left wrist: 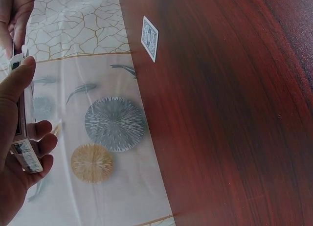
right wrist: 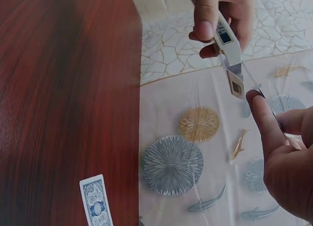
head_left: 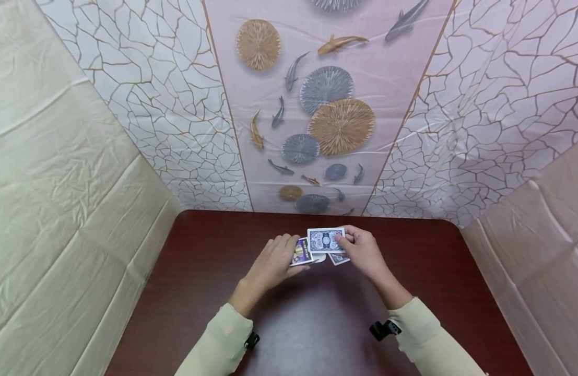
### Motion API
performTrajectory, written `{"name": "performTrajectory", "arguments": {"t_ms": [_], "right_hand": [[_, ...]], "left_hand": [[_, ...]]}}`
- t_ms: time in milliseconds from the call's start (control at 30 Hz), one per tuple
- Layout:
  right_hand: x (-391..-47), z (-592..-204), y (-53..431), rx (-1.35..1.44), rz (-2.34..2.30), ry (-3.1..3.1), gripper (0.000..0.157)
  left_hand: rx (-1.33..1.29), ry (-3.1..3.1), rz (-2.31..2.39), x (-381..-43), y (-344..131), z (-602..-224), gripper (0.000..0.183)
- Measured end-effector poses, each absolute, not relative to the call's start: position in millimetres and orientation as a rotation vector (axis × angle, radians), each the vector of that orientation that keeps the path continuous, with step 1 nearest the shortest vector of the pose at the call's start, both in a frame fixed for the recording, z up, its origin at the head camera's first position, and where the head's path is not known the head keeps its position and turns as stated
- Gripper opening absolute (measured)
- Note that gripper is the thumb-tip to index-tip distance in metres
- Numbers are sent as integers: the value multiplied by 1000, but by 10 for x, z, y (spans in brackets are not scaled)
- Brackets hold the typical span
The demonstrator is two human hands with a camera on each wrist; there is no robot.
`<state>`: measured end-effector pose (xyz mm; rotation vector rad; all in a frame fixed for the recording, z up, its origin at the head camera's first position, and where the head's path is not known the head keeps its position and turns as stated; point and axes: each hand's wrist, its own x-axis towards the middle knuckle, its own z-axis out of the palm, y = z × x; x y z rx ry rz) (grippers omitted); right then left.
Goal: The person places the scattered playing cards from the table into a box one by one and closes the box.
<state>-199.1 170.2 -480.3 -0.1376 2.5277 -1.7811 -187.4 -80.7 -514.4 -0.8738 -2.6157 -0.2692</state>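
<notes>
My left hand [head_left: 271, 262] grips a playing-card box [head_left: 302, 251] with a purple and yellow picture on its face. A barcode shows on the box end [left wrist: 27, 156] in the left wrist view. The box's flap [right wrist: 236, 84] stands open on the side toward my right hand. My right hand [head_left: 367, 256] pinches a blue-backed playing card [head_left: 322, 240] between thumb and fingers, its patterned back turned up. This card overlaps the open end of the box in the head view. Below it, another blue-backed card [head_left: 338, 259] lies on the table.
The dark red-brown table [head_left: 213, 313] has rounded far corners. Behind it hangs a patterned cloth [head_left: 270, 172] with fish and round motifs. Cream cloth walls [head_left: 82, 209] stand at both sides. Black wrist cameras [head_left: 385, 330] sit at the sleeves.
</notes>
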Motion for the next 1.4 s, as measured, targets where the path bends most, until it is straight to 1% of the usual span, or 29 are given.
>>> {"name": "performTrajectory", "arguments": {"t_ms": [233, 433, 767, 1000, 1200, 1400], "right_hand": [[-1937, -4793, 1696, -152, -1675, 2646, 22], [-1909, -4755, 1702, -175, -1649, 2628, 20], [-2040, -4617, 1744, -305, -1509, 2527, 21], [-2117, -4549, 1694, -280, -1453, 2478, 19], [-2139, -4513, 1664, -259, -1470, 2461, 23], [-2142, -4607, 1623, -208, -1555, 2347, 27]], "left_hand": [[-852, -2604, -281, -1874, -799, -5134, 75], [-830, -2610, -290, -1879, -804, -5120, 76], [-866, -2620, -277, -1875, -786, -5113, 75], [-874, -2624, -254, -1884, -782, -5113, 75], [-858, -2623, -210, -1891, -779, -5099, 75], [-867, -2606, -237, -1890, -766, -5097, 76]]}}
